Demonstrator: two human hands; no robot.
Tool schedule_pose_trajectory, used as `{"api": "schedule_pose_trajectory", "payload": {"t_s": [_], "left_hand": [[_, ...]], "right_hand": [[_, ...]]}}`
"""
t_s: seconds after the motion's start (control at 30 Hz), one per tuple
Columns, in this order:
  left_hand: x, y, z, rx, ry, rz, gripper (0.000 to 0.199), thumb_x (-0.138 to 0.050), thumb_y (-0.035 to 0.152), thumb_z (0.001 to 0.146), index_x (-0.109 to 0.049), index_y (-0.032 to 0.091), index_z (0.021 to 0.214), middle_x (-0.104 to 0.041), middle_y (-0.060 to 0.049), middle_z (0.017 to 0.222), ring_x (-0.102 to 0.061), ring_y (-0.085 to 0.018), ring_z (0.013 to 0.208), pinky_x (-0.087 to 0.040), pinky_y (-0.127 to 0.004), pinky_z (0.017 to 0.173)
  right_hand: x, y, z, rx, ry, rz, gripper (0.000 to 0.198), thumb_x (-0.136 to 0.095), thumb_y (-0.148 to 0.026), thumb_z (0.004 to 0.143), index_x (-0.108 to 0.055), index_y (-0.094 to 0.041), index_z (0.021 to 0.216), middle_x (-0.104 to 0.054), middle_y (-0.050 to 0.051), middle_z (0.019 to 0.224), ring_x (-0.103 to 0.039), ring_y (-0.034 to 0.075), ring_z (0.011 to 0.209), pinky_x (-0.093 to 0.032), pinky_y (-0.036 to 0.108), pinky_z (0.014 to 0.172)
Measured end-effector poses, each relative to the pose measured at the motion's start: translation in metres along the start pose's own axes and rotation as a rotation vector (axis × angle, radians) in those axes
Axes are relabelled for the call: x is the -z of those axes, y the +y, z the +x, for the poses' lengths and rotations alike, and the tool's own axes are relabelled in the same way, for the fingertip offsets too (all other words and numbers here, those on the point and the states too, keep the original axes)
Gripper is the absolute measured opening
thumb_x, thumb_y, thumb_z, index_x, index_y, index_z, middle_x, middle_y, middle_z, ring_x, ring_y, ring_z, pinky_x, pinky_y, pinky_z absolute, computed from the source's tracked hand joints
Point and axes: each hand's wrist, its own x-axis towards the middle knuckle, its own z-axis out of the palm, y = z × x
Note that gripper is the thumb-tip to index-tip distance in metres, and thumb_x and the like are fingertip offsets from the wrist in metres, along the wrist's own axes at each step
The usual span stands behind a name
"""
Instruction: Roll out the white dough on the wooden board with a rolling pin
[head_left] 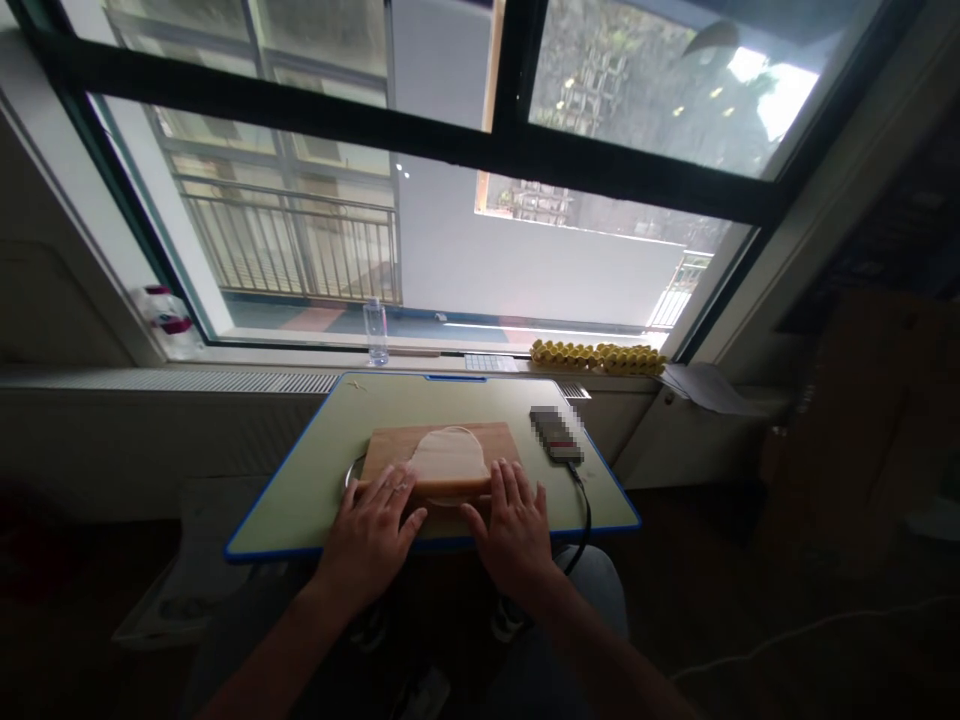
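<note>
A thin sheet of pale dough (pixel 448 455) lies on a wooden board (pixel 390 441), with a small edge of it showing on the near side. Across the dough rests a wooden rolling pin (pixel 451 488). My left hand (pixel 373 530) lies over the pin's left end, fingers stretched forward and thumb apart. Over the right end, my right hand (pixel 517 525) rests in the same way, its fingers extended and not wrapped around. The pin's ends are hidden beneath both hands.
The board sits on a small blue-edged table (pixel 300 500). A phone (pixel 556 434) with a black cable (pixel 586 510) lies at its right. On the windowsill stand a clear bottle (pixel 376 332) and a yellow bumpy object (pixel 598 356). A round metal rim (pixel 349 472) shows by the board's left edge.
</note>
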Motion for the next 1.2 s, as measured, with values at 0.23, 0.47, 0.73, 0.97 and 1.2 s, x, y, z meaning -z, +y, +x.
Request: {"api": "schedule_pose_trajectory", "payload": {"t_s": [0.23,0.47,0.73,0.97,1.2], "left_hand": [[-0.009,-0.006,0.007,0.008,0.006,-0.025,0.062,-0.041,0.051,0.108,-0.054,0.026,0.163,-0.048,-0.01,0.171,-0.044,-0.035,0.161,-0.026,-0.068,0.134],[-0.014,-0.016,0.041,0.027,-0.034,-0.028,0.069,-0.04,0.058,0.107,-0.052,0.025,0.165,-0.049,-0.01,0.171,-0.043,-0.034,0.161,-0.025,-0.064,0.134],[-0.007,-0.022,0.081,0.04,-0.124,0.036,0.073,-0.042,0.065,0.103,-0.054,0.026,0.164,-0.049,-0.009,0.172,-0.041,-0.034,0.162,-0.027,-0.056,0.132],[-0.005,-0.032,0.114,0.051,-0.233,0.016,0.073,-0.039,0.07,0.102,-0.05,0.037,0.165,-0.047,-0.005,0.175,-0.04,-0.033,0.162,-0.028,-0.059,0.131],[-0.015,-0.047,0.15,0.015,-0.22,0.049,0.076,-0.03,0.072,0.105,-0.051,0.031,0.165,-0.047,-0.008,0.174,-0.04,-0.033,0.162,-0.027,-0.059,0.132]], "right_hand": [[-0.003,-0.004,0.009,-0.017,0.022,0.009,0.076,-0.042,-0.065,0.11,-0.041,-0.022,0.173,-0.034,0.012,0.178,-0.024,0.038,0.168,-0.019,0.066,0.134],[0.0,-0.005,0.048,-0.027,-0.016,0.018,0.082,-0.039,-0.072,0.11,-0.043,-0.016,0.17,-0.039,0.018,0.176,-0.028,0.036,0.167,-0.016,0.065,0.135],[-0.001,-0.001,0.085,0.032,-0.001,0.018,0.078,-0.035,-0.074,0.11,-0.05,-0.02,0.165,-0.046,0.016,0.172,-0.03,0.037,0.164,-0.02,0.067,0.132],[-0.003,-0.001,0.125,0.01,-0.044,0.012,0.08,-0.037,-0.077,0.109,-0.051,-0.023,0.165,-0.048,0.014,0.171,-0.035,0.04,0.161,-0.024,0.064,0.131],[-0.003,-0.003,0.168,-0.034,-0.117,0.078,0.079,-0.043,-0.079,0.105,-0.057,-0.023,0.159,-0.054,0.016,0.166,-0.041,0.04,0.157,-0.029,0.062,0.127]]}}
